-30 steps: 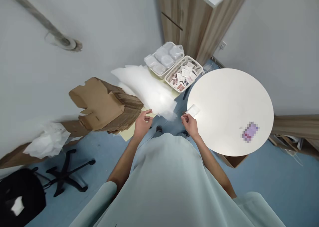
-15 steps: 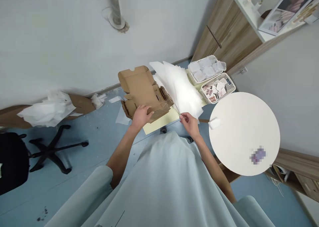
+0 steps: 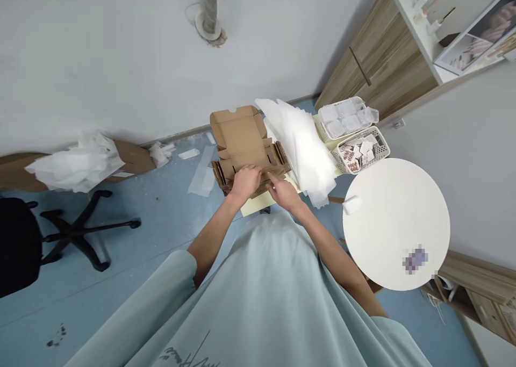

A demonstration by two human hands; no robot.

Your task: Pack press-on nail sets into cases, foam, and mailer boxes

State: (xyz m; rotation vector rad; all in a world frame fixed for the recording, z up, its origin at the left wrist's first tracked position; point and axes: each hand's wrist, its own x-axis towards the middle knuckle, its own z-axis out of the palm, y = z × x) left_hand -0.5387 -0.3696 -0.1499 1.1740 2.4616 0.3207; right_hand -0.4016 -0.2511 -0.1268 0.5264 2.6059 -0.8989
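Note:
A brown cardboard box [image 3: 242, 136], partly folded with its lid laid back, rests on top of a pale yellow surface. My left hand [image 3: 246, 180] curls over the box's front flap, its fingertips partly out of sight. Close beside it, my right hand [image 3: 284, 192] grips the same front edge, with the index finger laid along the cardboard and the thumb beneath. Just to the right of the box lies a fanned stack of thin white foam sheets [image 3: 300, 141].
Two white baskets, one with clear plastic cases [image 3: 341, 119] and one with small printed cards [image 3: 355, 155], stand behind the round white table [image 3: 395, 222]. A black swivel chair [image 3: 18, 243] is at left. Crumpled white wrapping [image 3: 78, 165] lies by the wall.
My right hand has left the foam sheets' edge and moved left to the box's front flap. My left hand has shifted along the flap, and the front flap is raised more. The view has shifted slightly.

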